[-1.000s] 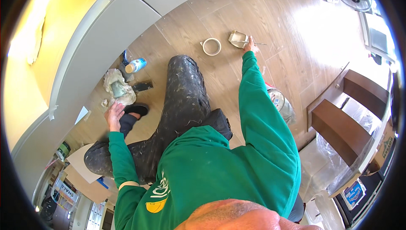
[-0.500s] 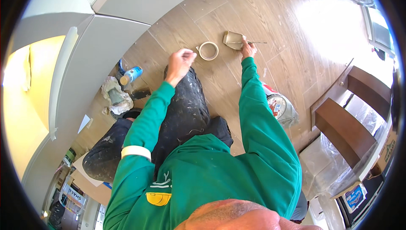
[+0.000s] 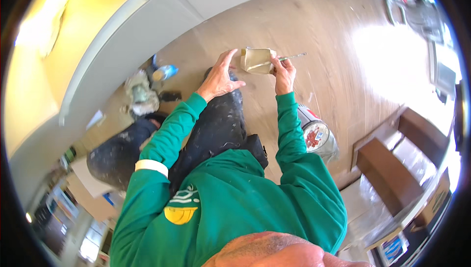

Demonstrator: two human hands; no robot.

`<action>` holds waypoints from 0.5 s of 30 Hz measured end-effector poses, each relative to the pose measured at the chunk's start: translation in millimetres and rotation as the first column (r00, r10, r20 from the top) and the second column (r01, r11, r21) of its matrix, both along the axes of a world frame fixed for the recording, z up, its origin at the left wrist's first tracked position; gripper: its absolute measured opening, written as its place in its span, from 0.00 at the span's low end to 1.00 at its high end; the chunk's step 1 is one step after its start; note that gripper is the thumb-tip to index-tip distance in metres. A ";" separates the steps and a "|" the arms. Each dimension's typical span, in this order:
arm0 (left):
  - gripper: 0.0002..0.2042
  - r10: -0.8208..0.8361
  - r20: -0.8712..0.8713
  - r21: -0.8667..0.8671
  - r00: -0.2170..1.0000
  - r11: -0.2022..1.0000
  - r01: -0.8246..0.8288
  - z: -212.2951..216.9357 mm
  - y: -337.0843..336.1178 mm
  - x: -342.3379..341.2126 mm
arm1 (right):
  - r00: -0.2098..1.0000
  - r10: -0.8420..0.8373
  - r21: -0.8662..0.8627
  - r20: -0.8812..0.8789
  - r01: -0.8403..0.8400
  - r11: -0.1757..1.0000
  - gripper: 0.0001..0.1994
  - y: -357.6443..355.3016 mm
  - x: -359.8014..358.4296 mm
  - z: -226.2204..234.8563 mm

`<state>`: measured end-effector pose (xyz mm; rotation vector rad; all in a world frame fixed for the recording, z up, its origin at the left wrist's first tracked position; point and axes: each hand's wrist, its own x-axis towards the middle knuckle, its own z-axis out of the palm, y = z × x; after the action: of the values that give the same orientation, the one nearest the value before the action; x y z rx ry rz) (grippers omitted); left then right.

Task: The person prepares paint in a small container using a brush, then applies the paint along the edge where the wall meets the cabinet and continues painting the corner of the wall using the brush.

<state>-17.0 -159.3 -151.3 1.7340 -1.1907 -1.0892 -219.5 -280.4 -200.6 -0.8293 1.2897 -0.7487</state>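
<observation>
My right hand (image 3: 284,75) grips the near right edge of a small beige open-topped tub (image 3: 258,62). A thin brush-like stick (image 3: 293,57) lies across the tub, its greenish end jutting out to the right past my fingers. Its tip cannot be made out. To the left, my left hand (image 3: 220,78) is empty, thumb and fingers spread apart, just short of the tub. Below that hand is my knee in paint-spotted black trousers (image 3: 218,120). The roll of tape is out of sight.
A bagged paint can (image 3: 316,137) stands by my right forearm. On the left are a blue bottle (image 3: 165,73) and a plastic-wrapped item (image 3: 141,90). A grey panel (image 3: 117,66) curves along the left. Brown boards (image 3: 387,176) lie at the right above the wood floor (image 3: 338,71).
The tub has come up and left in my right hand, with the stick. My left hand has opened from loosely curled fingers and moved nearer the tub. The tape roll has gone from view.
</observation>
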 end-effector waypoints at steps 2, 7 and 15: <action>0.43 0.056 0.058 -0.039 0.997 0.998 -0.054 17.9 33.5 22.9 | 0.996 0.019 0.018 0.090 -0.020 1.000 0.07 26.8 28.9 26.4; 0.22 0.376 0.272 0.396 0.886 0.795 -0.459 1.5 176.9 81.7 | 0.982 0.109 0.040 0.153 -0.116 0.992 0.07 78.9 84.9 46.3; 0.19 0.427 0.606 -0.200 0.671 0.898 -0.391 -35.7 186.6 143.7 | 0.984 0.167 0.046 0.069 -0.171 0.984 0.09 126.9 136.2 62.3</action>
<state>126.6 27.3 -187.0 2.2766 -1.0942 -0.1670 -83.3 -153.5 -138.3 -0.8546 1.1604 -0.6001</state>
